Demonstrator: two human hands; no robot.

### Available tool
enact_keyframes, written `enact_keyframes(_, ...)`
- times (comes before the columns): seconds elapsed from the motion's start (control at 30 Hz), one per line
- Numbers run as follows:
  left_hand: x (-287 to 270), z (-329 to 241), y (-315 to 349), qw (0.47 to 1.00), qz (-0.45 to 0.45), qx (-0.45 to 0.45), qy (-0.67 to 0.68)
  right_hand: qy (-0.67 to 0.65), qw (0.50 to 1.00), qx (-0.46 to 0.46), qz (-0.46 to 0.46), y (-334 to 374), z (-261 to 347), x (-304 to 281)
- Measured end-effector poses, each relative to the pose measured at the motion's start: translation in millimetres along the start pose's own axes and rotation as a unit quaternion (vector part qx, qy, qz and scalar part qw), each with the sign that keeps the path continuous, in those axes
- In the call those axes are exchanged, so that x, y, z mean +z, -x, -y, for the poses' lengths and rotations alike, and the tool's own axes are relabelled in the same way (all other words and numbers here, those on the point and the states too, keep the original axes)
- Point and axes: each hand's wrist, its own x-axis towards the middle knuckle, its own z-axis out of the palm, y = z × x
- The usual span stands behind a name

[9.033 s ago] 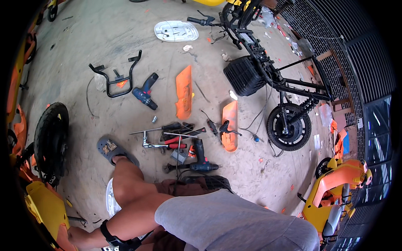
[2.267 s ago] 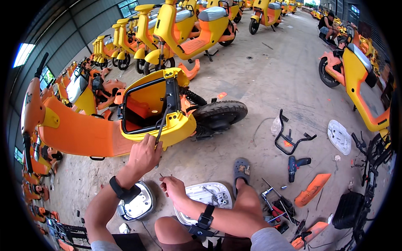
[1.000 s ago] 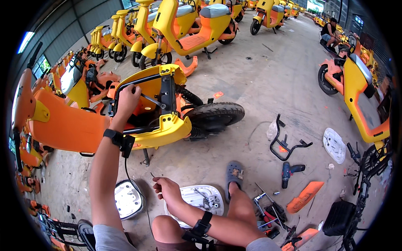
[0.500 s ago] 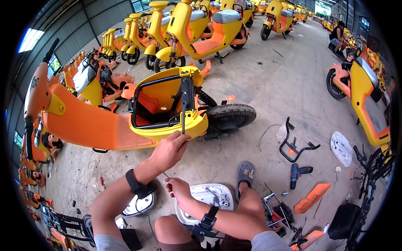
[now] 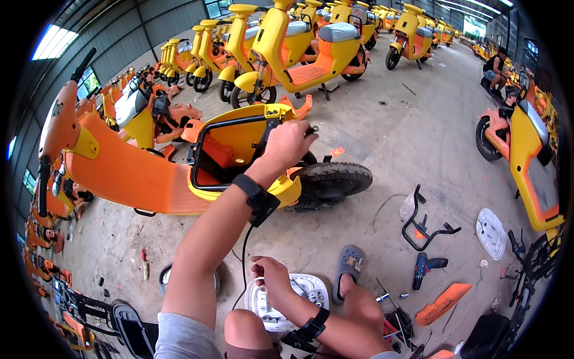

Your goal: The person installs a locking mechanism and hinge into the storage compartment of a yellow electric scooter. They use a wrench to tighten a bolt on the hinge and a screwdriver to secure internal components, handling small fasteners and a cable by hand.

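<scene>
A: First entry?
B: Scooter point(image 5: 152, 182), yellow and orange, seat bay uncovered; 9 o'clock from the view's centre.
A: Left hand point(image 5: 290, 143)?
B: 12 o'clock, over the bay's rear; fingers closed round a dark tool point(image 5: 312, 129), one end showing.
A: Right hand point(image 5: 272, 277)?
B: 6 o'clock, above a white panel point(image 5: 256, 297); fingers half-curled, contents cannot be told.
A: Drill point(image 5: 422, 269)?
B: 4 o'clock, floor.
</scene>
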Motion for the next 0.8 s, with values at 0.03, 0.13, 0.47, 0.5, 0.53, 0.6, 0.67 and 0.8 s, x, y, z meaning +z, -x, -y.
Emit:
enact_keyframes(0.03,4,10,-11,0.998,-0.044,-0.035,0.016,-0.002,1.000,-0.004,0.004,2,6,-1)
enact_keyframes(0.13,-4,72,-16,0.980,-0.125,-0.147,0.038,-0.016,0.999,0.000,0.027,4,14,3)
enact_keyframes(0.47,-43,128,87,0.934,-0.053,-0.285,0.210,-0.041,0.998,0.002,0.047,10,10,11)
enact_keyframes(0.5,-48,126,97,0.947,-0.049,-0.258,0.187,-0.039,0.998,0.006,0.051,10,7,12)
enact_keyframes(0.53,-57,119,109,0.952,-0.027,-0.246,0.179,-0.036,0.998,0.008,0.053,11,4,14)
enact_keyframes(0.6,-67,105,127,0.941,0.079,-0.256,0.205,-0.028,0.998,0.008,0.055,9,0,16)
enact_keyframes(0.67,-74,84,141,0.876,0.163,-0.311,0.332,-0.019,0.999,0.009,0.050,4,-4,16)
enact_keyframes(0.8,-96,46,150,0.749,0.216,-0.333,0.531,-0.010,0.999,0.002,0.051,7,4,16)
